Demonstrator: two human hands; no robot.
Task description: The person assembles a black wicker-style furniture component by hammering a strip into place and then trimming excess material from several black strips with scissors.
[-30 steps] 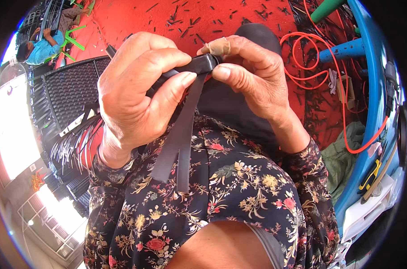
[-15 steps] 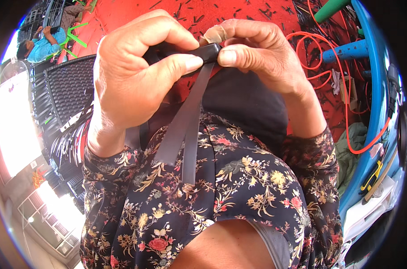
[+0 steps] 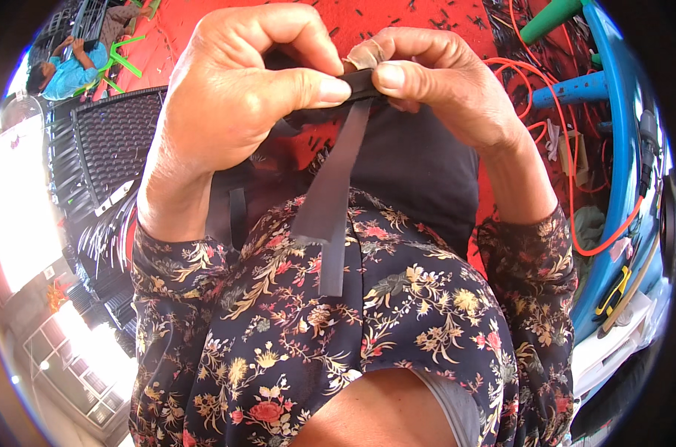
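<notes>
Flat black strips (image 3: 336,175) hang down in front of my chest, their two loose ends at different heights. At the top they meet a short black band (image 3: 362,86) that runs crosswise between my hands. My left hand (image 3: 241,93) pinches the band's left part between thumb and bent forefinger. From the other side, my right hand (image 3: 446,82) grips it with the thumb pressed on its front. A pale wrap (image 3: 365,55) covers a right fingertip. My fingers hide how the band and strips join.
Black clippings litter the red floor (image 3: 397,11). On the left are a black woven panel (image 3: 122,138) with loose strand ends and a person in blue (image 3: 77,71) near a green stool (image 3: 123,61). An orange hose (image 3: 572,186) crosses beside a blue rim (image 3: 617,82); a yellow-handled tool (image 3: 613,290) lies right.
Both hands have moved slightly up and to the right with the strips. The band has turned, showing a flatter face, and the right thumb now sits higher on it.
</notes>
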